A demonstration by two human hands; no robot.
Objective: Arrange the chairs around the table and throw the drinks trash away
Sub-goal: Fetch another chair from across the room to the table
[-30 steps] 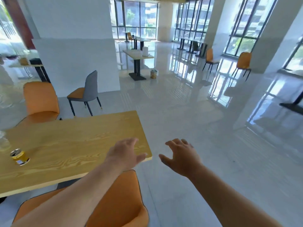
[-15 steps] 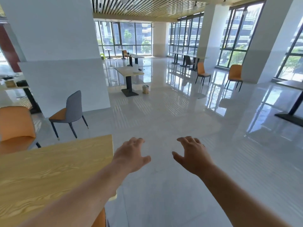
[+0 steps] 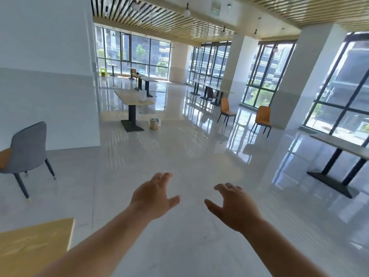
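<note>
Our left hand (image 3: pixel 153 198) and right hand (image 3: pixel 233 206) are out in front of us, fingers spread, holding nothing. The wooden table (image 3: pixel 34 242) shows only a corner, low on our left. The gray chair (image 3: pixel 28 148) stands far off to the left, well apart from the table, so our left hand is nearer to it. Two orange chairs (image 3: pixel 262 118) sit far ahead on the right. The small bin (image 3: pixel 154 123) by the far table may be for trash, but it is blurry.

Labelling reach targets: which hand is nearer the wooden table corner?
Left. The left hand hangs over bare floor just right of the wooden table corner; the right hand is farther right.
</note>
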